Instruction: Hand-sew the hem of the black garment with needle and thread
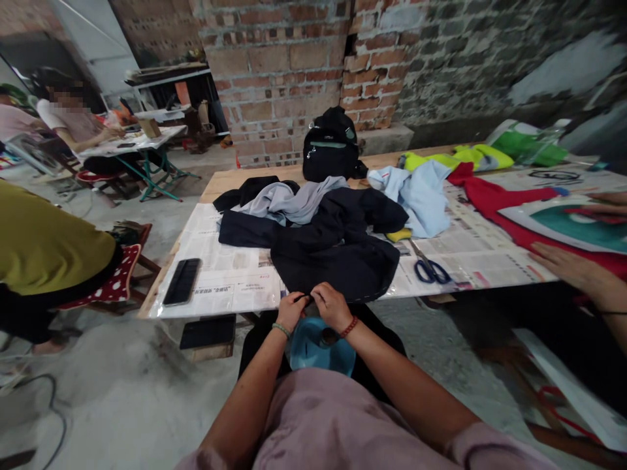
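Note:
A dark navy garment [337, 264] lies bunched on the newspaper-covered table, its near edge hanging at the table's front. My left hand [292, 310] pinches that edge, fingers closed on the cloth. Right beside it, my right hand [332, 305] is also closed at the same edge, with thumb and fingertips together. Whether a needle or thread is between the fingertips is too small to tell. Pale stitch marks run along the hem to the right. Below my hands, a blue basin [321, 356] sits between my legs, with a dark round item inside.
A phone [182, 282] lies at the table's left end, scissors [431, 264] to the right. Behind are grey cloth [287, 201], a light blue garment [416, 189] and a black backpack [330, 147]. At right, a co-worker's hands work an iron [573, 222] over red fabric [504, 202].

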Motion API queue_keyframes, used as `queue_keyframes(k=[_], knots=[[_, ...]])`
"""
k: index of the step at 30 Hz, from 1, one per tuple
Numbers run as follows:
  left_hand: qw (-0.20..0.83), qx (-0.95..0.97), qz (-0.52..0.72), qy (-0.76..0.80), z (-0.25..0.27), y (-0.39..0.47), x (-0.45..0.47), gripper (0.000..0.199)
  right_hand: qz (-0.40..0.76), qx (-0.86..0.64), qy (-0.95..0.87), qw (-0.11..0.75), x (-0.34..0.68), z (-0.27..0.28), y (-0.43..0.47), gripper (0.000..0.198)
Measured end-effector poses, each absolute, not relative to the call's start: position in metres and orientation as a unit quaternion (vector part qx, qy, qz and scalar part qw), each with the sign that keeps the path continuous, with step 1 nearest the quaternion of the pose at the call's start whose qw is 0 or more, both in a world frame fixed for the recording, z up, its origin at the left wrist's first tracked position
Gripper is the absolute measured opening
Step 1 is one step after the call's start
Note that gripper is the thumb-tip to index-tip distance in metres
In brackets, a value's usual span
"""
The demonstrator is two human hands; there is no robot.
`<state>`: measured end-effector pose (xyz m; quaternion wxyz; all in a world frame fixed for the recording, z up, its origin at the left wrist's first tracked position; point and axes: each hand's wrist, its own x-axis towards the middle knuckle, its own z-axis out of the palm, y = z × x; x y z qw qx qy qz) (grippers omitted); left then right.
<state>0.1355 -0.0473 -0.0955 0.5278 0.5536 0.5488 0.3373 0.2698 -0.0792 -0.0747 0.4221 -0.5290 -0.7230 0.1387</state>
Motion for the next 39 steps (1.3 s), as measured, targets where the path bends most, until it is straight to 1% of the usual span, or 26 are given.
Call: queue_keyframes(k=[4, 9, 11, 16, 23, 27, 30, 34, 36, 39], knots=[[0.537, 0.552, 0.346, 0.536, -0.094, -0.047, 0.136, 0.015, 0.154, -0.528, -0.721, 0.422, 0.266, -0.07, -0.078, 0.02], [0.524, 0.577, 0.327, 0.535, -0.09, -0.049, 0.135, 0.016, 0.287, -0.58, -0.637, 0.419, 0.261, -0.075, -0.073, 0.015], [0.52, 0.582, 0.32, 0.537, -0.091, -0.05, 0.134, 0.019, 0.314, -0.59, -0.612, 0.422, 0.261, -0.078, -0.07, 0.015], [0.53, 0.571, 0.317, 0.54, -0.095, -0.048, 0.136, 0.02, 0.342, -0.604, -0.566, 0.445, 0.261, -0.082, -0.069, 0.015], [0.533, 0.565, 0.33, 0.536, -0.096, -0.047, 0.136, 0.018, 0.393, -0.586, -0.475, 0.526, 0.253, -0.081, -0.066, 0.015], [0.531, 0.567, 0.338, 0.532, -0.1, -0.048, 0.136, 0.016, 0.411, -0.581, -0.447, 0.543, 0.249, -0.082, -0.069, 0.018], [0.537, 0.557, 0.344, 0.532, -0.105, -0.047, 0.136, 0.012, 0.397, -0.572, -0.451, 0.559, 0.251, -0.068, -0.07, 0.018], [0.529, 0.553, 0.343, 0.544, -0.107, -0.048, 0.137, 0.016, 0.391, -0.518, -0.472, 0.597, 0.26, -0.03, -0.062, 0.019], [0.525, 0.562, 0.345, 0.538, -0.105, -0.049, 0.136, 0.017, 0.436, -0.481, -0.459, 0.607, 0.262, -0.016, -0.058, 0.018], [0.526, 0.574, 0.356, 0.517, -0.101, -0.051, 0.134, 0.018, 0.554, -0.413, -0.381, 0.614, 0.258, -0.015, -0.059, 0.022]])
